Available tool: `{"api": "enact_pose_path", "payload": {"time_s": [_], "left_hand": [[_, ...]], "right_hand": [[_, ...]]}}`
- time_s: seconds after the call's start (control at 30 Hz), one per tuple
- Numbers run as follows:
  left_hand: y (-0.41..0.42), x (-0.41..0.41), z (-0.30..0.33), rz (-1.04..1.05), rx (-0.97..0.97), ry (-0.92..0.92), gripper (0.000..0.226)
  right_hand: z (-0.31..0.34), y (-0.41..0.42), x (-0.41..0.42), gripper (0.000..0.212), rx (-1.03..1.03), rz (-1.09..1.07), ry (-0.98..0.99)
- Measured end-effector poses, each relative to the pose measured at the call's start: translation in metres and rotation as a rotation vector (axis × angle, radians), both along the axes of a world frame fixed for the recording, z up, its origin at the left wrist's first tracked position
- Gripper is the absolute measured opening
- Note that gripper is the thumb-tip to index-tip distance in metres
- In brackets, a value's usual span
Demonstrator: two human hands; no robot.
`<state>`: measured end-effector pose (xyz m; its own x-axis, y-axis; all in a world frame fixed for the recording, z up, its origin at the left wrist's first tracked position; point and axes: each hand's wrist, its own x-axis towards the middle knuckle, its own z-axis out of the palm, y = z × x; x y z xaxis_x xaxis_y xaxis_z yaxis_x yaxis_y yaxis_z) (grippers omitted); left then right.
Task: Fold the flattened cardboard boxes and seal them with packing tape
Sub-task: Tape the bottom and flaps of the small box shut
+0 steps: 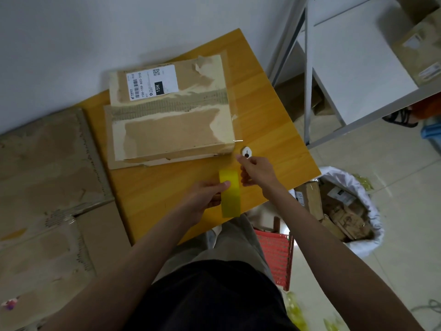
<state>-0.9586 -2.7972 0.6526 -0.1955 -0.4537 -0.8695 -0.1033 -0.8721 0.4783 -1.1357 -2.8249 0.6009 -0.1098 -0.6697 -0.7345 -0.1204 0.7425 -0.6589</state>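
Desk (262,111): orange wood top, standing against a white wall; it is the landmark for all places below.
Cardboard box (171,111): folded flat-looking box on the far half of the desk, with torn paper skin and a white shipping label (152,82) on its far left part. A clear strip of tape runs along its right edge, down toward the hands.
Tape roll (230,193): yellow, seen edge-on, above the near edge of the desk, just near of the box.
Left hand (205,197): grips the tape roll — the thumb lies across its outer face, the other fingers curl behind it.
Right hand (256,172): just right of the roll, fingers curled and pinching a small white tool (246,152) close to the near right corner of the box; whether it touches the tape, I cannot tell.
Flattened cartons (47,187): on the floor, left of the desk.
Waste bag (353,211): white bag with cardboard scraps — right of the desk, on the tiled floor.
Red stool (276,254): under the near edge of the desk.
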Motion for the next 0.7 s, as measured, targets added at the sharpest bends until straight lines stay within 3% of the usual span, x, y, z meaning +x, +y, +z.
{"api": "enact_pose_path", "payload": {"time_s": [0.1, 0.2, 0.33, 0.4, 0.53, 0.63, 0.7], "left_hand": [[0.002, -0.001, -0.004, -0.006, -0.04, 0.01, 0.033], [0.001, -0.005, -0.004, -0.083, -0.121, -0.049, 0.035], [-0.012, -0.008, -0.004, -0.291, -0.404, -0.342, 0.061], [-0.023, -0.008, -0.004, -0.304, -0.491, -0.364, 0.073], [-0.039, -0.006, -0.008, -0.527, -0.68, -0.393, 0.043], [-0.043, -0.007, -0.006, -0.537, -0.763, -0.415, 0.014], [-0.043, -0.01, -0.004, -0.536, -0.8, -0.419, 0.012]], "right_hand": [[0.019, 0.021, -0.003, 0.061, 0.141, 0.091, -0.213], [0.025, 0.035, -0.004, 0.056, 0.119, -0.008, -0.34], [0.029, 0.05, -0.005, 0.056, 0.046, -0.134, -0.361], [0.031, 0.055, -0.006, 0.054, 0.005, -0.111, -0.32], [0.035, 0.064, -0.006, 0.05, -0.071, -0.09, -0.297], [0.036, 0.069, -0.003, 0.053, -0.125, -0.08, -0.282], [0.036, 0.072, -0.002, 0.056, -0.155, -0.068, -0.265]]}}
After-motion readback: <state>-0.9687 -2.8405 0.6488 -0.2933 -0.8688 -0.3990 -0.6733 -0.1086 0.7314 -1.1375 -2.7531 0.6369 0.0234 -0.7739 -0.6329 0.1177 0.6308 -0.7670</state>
